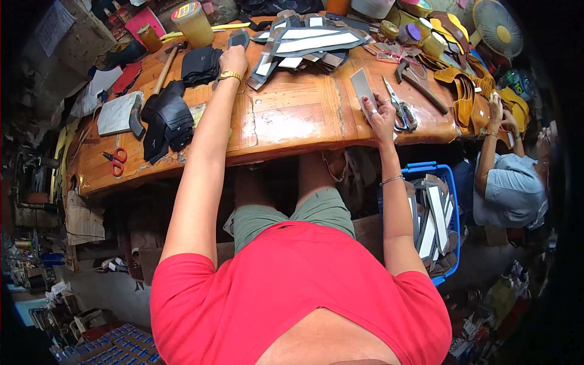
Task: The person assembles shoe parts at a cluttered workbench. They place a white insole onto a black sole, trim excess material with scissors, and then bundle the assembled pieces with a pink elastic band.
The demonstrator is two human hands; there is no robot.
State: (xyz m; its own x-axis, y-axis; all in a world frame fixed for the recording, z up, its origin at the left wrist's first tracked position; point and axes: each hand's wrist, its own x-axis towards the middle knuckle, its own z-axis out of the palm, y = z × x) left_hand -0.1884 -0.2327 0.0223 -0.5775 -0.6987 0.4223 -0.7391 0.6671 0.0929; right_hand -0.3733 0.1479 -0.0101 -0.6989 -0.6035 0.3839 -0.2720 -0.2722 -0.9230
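My left hand (233, 61), with a gold watch at its wrist, reaches far across the wooden workbench. Its fingers are closed at the lower end of a dark strip with a rounded grey edge (239, 38); the fingertips are mostly hidden. Beside it lies a stack of folded black pieces (202, 66). My right hand (382, 117) grips a flat, thin grey rectangular piece (360, 84) between thumb and fingers, tilted up over the bench's front part. Between my hands, farther back, is a pile of dark-edged strips with white panels (313, 42). Blue-handled scissors (398, 109) lie just right of my right hand.
A hammer (423, 88) lies right of the scissors. At left are red-handled scissors (117, 161), black pieces (167, 118), and a stone slab (120, 114). Jars (192, 25) stand behind. Below the bench's right edge is a blue basket (449, 182) of strips; another person (511, 185) works beyond.
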